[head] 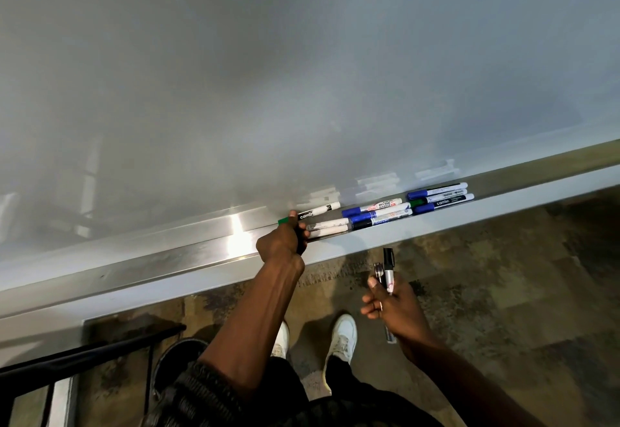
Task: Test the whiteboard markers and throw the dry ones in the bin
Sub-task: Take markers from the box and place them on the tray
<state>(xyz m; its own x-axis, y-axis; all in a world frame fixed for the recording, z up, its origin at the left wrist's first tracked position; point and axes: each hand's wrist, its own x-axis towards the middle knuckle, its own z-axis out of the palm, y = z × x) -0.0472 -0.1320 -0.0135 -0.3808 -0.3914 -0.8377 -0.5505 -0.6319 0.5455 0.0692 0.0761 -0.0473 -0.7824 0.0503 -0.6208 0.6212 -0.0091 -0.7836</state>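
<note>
Two markers (388, 280) gripped upright, right hand (391, 306); black caps.

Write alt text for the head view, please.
Seen from above, the left hand grips a green-capped marker at the whiteboard tray, where about a dozen markers lie in groups. The right hand holds two markers over patterned carpet.

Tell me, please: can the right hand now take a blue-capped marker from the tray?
Probably not easily. The right hand is already shut on two markers and hangs below the tray. The blue-capped marker lies uncovered on top, so only the full grip hinders it.
</note>
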